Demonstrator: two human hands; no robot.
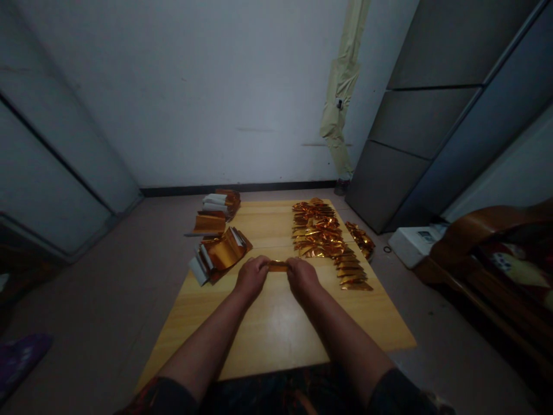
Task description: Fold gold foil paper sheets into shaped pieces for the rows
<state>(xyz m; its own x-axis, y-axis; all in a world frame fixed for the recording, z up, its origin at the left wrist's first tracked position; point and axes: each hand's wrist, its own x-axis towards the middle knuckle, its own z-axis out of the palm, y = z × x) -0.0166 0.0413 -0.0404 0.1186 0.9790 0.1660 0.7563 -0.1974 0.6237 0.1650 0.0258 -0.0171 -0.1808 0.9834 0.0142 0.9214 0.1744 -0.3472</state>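
Observation:
Between my two hands, low over the wooden table [268,323], is a narrow folded strip of gold foil paper [277,266]. My left hand [252,276] is closed on its left end. The right end is pinched by my right hand [302,275]. To the left lie loose stacks of gold foil sheets [224,252] with white backs, some curled. On the right, several folded gold foil pieces [317,227] stand in overlapping rows, and a shorter row [352,268] runs toward me. My fingertips hide the ends of the strip.
More folded foil pieces [360,239] sit in a container beyond the table's right edge. A white box [415,245] and a carved wooden seat [488,271] stand to the right, near a grey fridge [397,127]. A white wall [237,86] rises behind the table.

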